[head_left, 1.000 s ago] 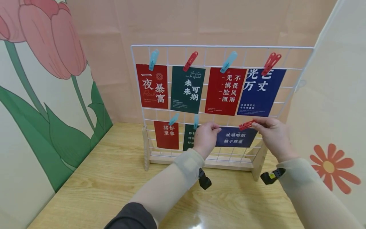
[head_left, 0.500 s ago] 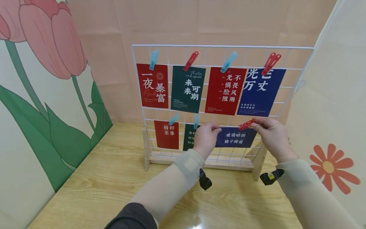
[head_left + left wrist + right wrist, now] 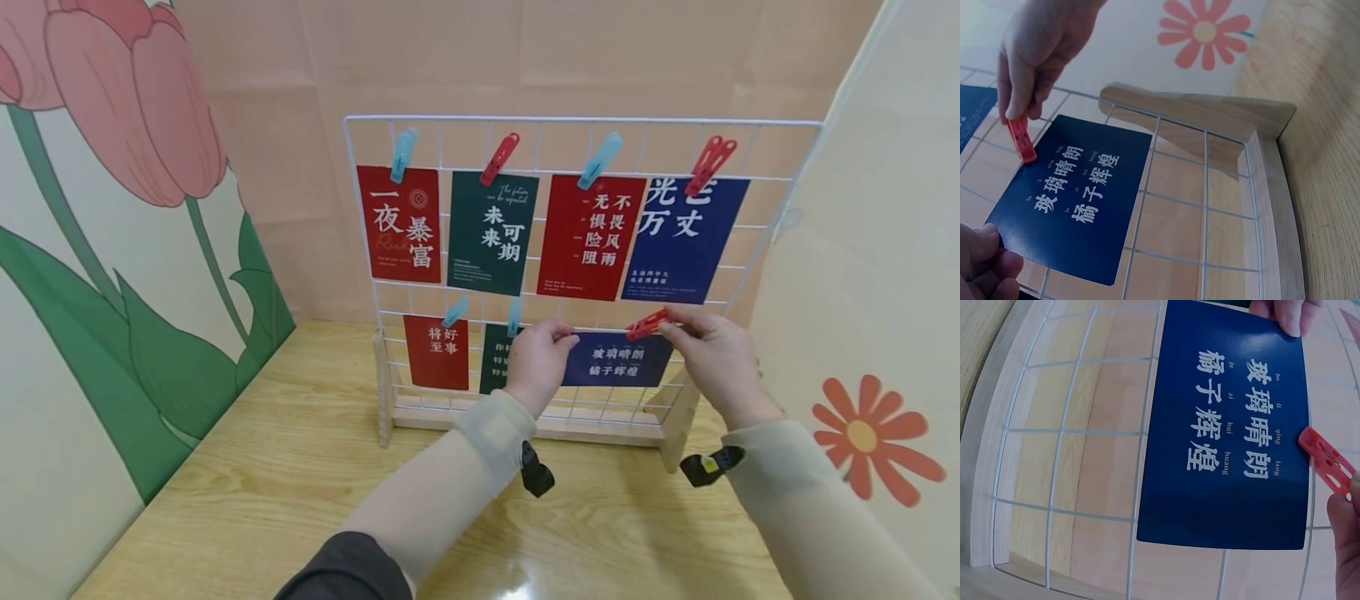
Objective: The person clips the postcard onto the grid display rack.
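Observation:
A dark blue card (image 3: 617, 360) with white characters lies against the lower part of the white wire grid (image 3: 585, 122). My left hand (image 3: 538, 360) pinches its upper left corner between thumb and finger. At the card's top edge is a red clothespin (image 3: 647, 325), its handle end pinched by my right hand (image 3: 708, 354). In the right wrist view the tip of the clothespin (image 3: 1332, 459) meets the card's edge (image 3: 1229, 506); whether the jaws grip the wire cannot be told. My left hand partly covers a green card (image 3: 495, 358) under a blue clothespin (image 3: 514, 317).
Upper-row cards, such as a red one (image 3: 591, 242) and a blue one (image 3: 684, 250), hang from blue and red clothespins. A lower red card (image 3: 437, 354) hangs at left. The grid stands in a wooden base (image 3: 525, 425) on a wood-grain table (image 3: 300, 467), between printed walls.
Almost nothing differs. The clothespin and the right hand stay at the card's top edge, with only a slight shift, and the left hand keeps its hold on the card's corner.

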The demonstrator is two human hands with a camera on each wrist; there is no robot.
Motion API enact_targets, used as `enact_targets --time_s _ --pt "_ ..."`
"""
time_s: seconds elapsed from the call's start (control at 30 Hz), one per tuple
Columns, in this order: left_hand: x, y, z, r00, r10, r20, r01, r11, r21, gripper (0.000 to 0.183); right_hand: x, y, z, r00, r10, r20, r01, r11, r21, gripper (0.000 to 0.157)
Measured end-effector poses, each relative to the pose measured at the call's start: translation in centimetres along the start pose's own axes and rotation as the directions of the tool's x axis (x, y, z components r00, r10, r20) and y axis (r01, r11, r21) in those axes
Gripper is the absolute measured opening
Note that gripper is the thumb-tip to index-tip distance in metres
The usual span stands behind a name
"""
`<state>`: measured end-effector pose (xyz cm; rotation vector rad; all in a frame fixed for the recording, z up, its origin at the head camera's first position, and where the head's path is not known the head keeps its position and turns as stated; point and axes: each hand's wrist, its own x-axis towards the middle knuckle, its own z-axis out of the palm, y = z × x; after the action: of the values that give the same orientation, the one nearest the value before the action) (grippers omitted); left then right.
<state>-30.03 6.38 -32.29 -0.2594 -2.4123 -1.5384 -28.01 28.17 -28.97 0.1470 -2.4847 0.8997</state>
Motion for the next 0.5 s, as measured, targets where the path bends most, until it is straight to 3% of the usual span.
enact_targets --time_s 0.5 --pt "0.11 0.19 0.0 1.0 0.0 -0.008 0.0 1.0 0.005 0.011 -0.46 -0.08 0.79 0.995 -0.041 -0.089 0.04 0.999 -0.008 0.031"
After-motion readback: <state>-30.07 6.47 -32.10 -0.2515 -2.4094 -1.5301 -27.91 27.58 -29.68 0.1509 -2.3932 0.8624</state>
